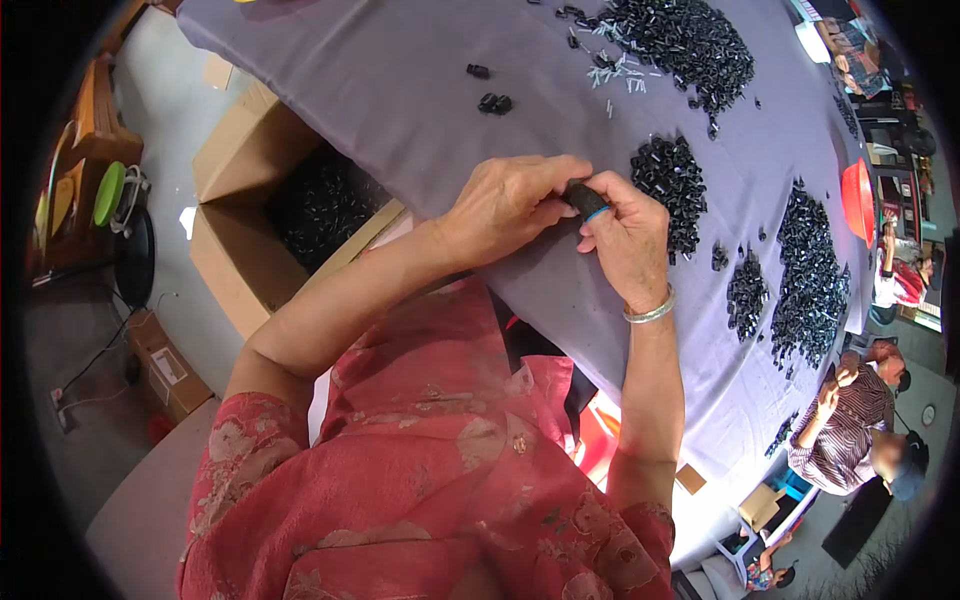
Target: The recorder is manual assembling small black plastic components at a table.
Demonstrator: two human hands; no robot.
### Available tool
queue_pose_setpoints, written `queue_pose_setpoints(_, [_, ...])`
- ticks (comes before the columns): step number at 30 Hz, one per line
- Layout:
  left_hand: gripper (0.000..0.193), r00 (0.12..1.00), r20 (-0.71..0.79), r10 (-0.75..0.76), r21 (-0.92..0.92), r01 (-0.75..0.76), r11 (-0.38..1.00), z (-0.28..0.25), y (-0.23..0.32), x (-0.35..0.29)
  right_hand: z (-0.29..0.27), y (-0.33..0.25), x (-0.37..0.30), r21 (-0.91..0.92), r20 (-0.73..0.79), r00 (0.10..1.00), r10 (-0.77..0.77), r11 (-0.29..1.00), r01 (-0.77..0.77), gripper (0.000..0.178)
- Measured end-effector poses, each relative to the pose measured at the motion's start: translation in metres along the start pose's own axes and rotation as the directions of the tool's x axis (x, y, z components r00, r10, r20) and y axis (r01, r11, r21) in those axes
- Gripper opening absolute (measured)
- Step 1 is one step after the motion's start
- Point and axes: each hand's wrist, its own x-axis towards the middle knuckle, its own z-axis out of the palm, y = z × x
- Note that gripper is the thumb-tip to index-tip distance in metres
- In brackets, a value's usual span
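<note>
My left hand (pixel 512 208) and my right hand (pixel 632 222) meet above the near edge of the cloth-covered table, fingertips pinched close together. Between them shows a black sleeve with a blue rim (pixel 587 200), which looks like a finger cot on a digit of my right hand. Any small part in the fingertips is hidden. Just right of my hands lies a pile of small black plastic pieces (pixel 670 190). Farther off are two little black clusters (pixel 494 103) and some short clear pieces (pixel 622 72).
A larger heap of black pieces (pixel 690 45) lies at the far side, with more heaps (pixel 808 275) to the right. An open cardboard box (pixel 232 235) holding black pieces stands at the left. Beyond the table sits a person in a striped shirt (pixel 845 425); a red basin (pixel 857 200) is nearby.
</note>
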Motion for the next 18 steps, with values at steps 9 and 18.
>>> queue_pose_setpoints(9, [0.05, 0.998, -0.028, 0.06, 0.024, -0.06, 0.998, 0.001, 0.004, 0.0, -0.008, -0.008, 0.009, 0.178, 0.163, 0.946, 0.279, 0.935, -0.306, 0.023])
queue_pose_setpoints(18, [0.051, 1.0, -0.008, -0.016, -0.042, 0.016, 0.999, -0.009, 0.014, 0.001, -0.008, -0.007, 0.013, 0.245, 0.21, 0.924, 0.32, 0.898, -0.366, 0.026])
